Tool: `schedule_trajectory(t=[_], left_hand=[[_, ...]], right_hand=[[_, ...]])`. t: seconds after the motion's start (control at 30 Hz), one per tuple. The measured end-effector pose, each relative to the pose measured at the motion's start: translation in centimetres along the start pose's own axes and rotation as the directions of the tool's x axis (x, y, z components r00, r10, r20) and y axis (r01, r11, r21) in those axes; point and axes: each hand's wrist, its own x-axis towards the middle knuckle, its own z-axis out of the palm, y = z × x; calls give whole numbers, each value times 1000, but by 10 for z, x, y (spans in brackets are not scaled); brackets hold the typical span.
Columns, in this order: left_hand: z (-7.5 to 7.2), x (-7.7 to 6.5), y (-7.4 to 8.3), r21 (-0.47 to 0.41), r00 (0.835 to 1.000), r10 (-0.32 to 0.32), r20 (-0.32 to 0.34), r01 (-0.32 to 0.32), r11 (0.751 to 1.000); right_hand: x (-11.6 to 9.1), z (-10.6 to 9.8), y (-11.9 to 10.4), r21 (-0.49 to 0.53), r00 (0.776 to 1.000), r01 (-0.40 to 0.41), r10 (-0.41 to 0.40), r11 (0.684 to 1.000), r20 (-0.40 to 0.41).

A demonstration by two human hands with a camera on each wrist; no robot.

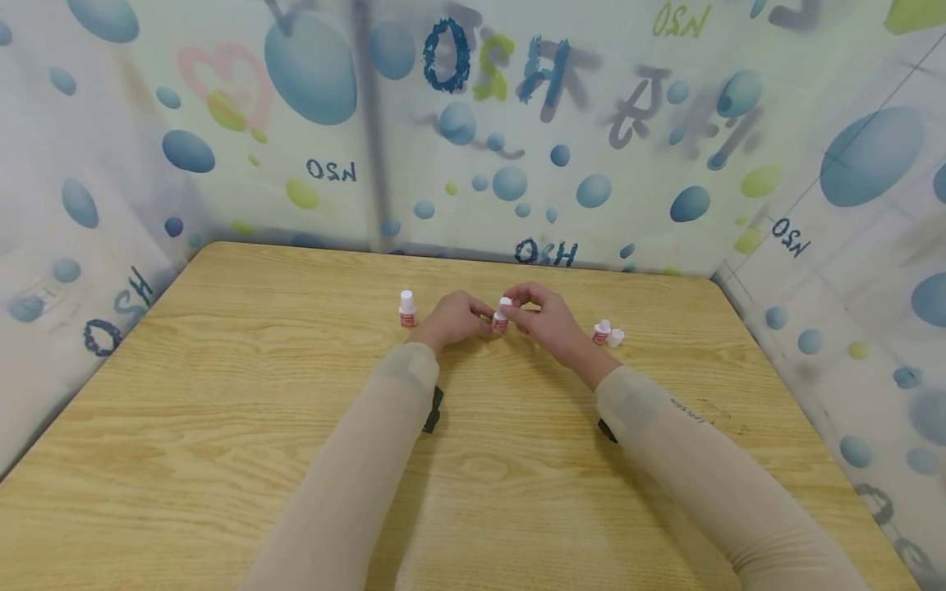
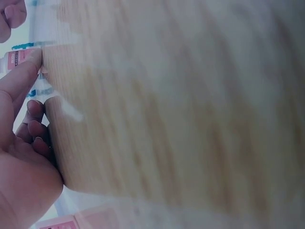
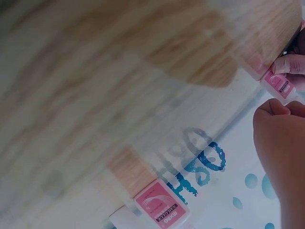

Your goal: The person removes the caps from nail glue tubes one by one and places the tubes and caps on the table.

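Note:
Between my two hands a small white nail glue bottle [image 1: 501,322] with a pink-red label stands on the table, its label readable in part in the right wrist view [image 3: 281,85]. My left hand [image 1: 458,318] pinches its lower body between thumb and finger. At its white cap [image 1: 505,304], the thumb and fingers of my right hand [image 1: 547,320] grip from the right side. In the left wrist view, a left fingertip lies against the bottle's label [image 2: 18,59], and the other left fingers curl beside the tabletop.
A second nail glue bottle [image 1: 407,309], capped, stands left of my left hand. Right of my right hand stands a third bottle [image 1: 601,332] without its cap, and a loose white cap [image 1: 617,337] lies beside it. The wooden table [image 1: 244,369] meets patterned walls behind.

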Motion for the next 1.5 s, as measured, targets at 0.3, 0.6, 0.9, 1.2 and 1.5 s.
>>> schedule_trajectory(t=[0.3, 0.6, 0.9, 1.2, 1.5], left_hand=[[-1, -3, 3, -4, 1000, -5, 4, 5, 1000], [-2, -3, 3, 1, 1000, 9, -4, -9, 1000], [-1, -4, 3, 10, 1000, 12, -7, -12, 1000], [-1, -3, 3, 7, 1000, 2, -12, -2, 1000], [-2, -5, 5, 21, 1000, 14, -3, -13, 1000]], right_hand=[[1, 1, 0, 42, 1000, 3, -3, 999, 4], [0, -1, 0, 24, 999, 28, -29, 999, 35], [-1, 0, -1, 24, 1000, -9, 9, 1000, 5], [1, 1, -2, 36, 1000, 2, -2, 999, 7], [0, -1, -1, 10, 999, 24, -25, 1000, 46]])
